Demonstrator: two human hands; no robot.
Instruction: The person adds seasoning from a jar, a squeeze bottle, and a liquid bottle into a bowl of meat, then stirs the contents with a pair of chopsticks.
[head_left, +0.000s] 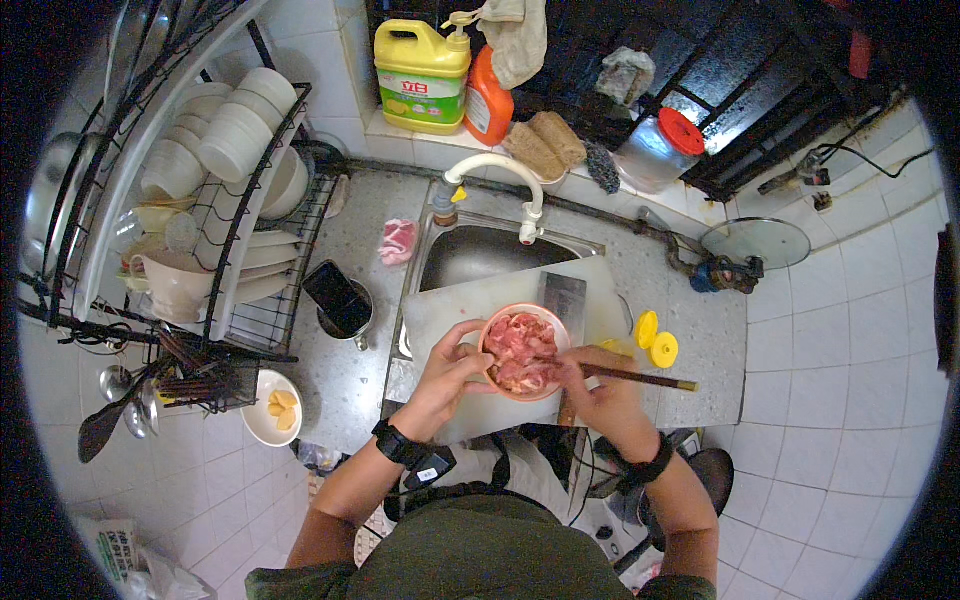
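Observation:
My left hand [447,374] steadies a round orange-rimmed bowl [566,338], its thumb over the rim and its fingers against the outer wall. Pink slices of raw meat [522,343] fill much of the bowl. Brown chopsticks [650,378] are gripped in my right hand [606,396]; their tips reach into the meat, and their light-banded ends point right. Beneath the bowl is a pale cutting board [440,318], lying over the front of the sink. The broad metal blade of a cleaver [565,296] rests on the board behind the bowl, its handle hidden.
A steel sink [470,250] with a white faucet [500,163] lies behind the board. Yellow caps [662,350] stand at right. A phone [338,298] sits on a metal mug at left, near a dish rack [262,180] and a white bowl [263,428] with yellowish pieces.

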